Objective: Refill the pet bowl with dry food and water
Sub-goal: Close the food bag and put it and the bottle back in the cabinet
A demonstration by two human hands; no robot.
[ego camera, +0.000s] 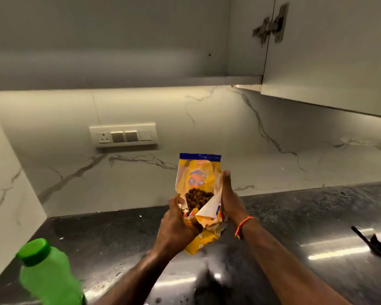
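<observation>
I hold a yellow pet-food bag (197,172) with a blue top strip upright above the dark counter (110,238). Its side is torn open and brown kibble (198,198) shows inside. My left hand (174,227) grips the bag's lower left side, fingers curled round it. My right hand (229,197) holds the right side, with the thumb lying up along the torn edge. A green water bottle (46,274) with a green cap stands at the lower left of the counter. No pet bowl is in view.
A marble backsplash (229,139) with a switch and socket panel (123,135) rises behind the counter. An open wall cabinet (141,40) hangs overhead, its door (328,51) swung out at the right. A dark object (374,245) lies on the counter's right end.
</observation>
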